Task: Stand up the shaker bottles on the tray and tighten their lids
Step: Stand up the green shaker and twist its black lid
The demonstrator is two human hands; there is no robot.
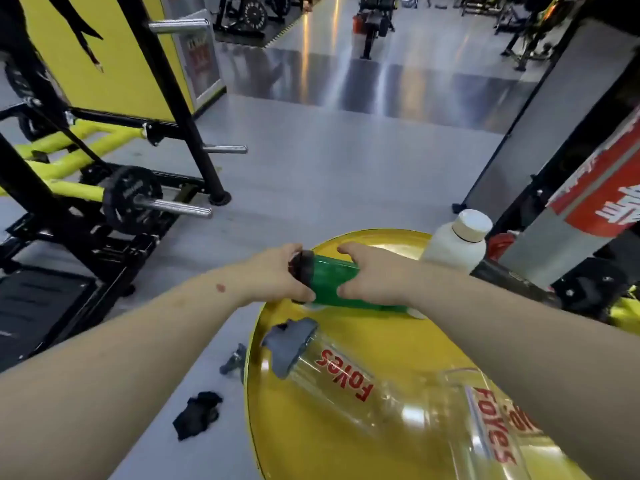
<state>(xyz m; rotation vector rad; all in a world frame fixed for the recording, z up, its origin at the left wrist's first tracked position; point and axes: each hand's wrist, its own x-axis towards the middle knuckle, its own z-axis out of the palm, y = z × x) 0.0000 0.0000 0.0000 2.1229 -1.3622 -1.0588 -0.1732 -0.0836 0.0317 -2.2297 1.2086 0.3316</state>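
Observation:
A green shaker bottle (331, 281) lies on its side at the far part of the round yellow tray (388, 337). My left hand (273, 275) grips its dark lid (302, 271), and my right hand (372, 275) holds its body. Nearer me, a clear shaker bottle with red lettering and a grey lid (341, 372) lies on its side on the tray. A second clear bottle with red lettering (491, 424) lies at the tray's near right, partly under my right forearm. A white bottle with a white cap (457, 242) stands upright at the tray's far right edge.
A black cloth (197, 414) and a small grey part (235, 360) lie on the grey floor left of the tray. A black and yellow weight machine with a plate (130, 197) stands at left. A grey post with a red banner (588, 202) rises at right.

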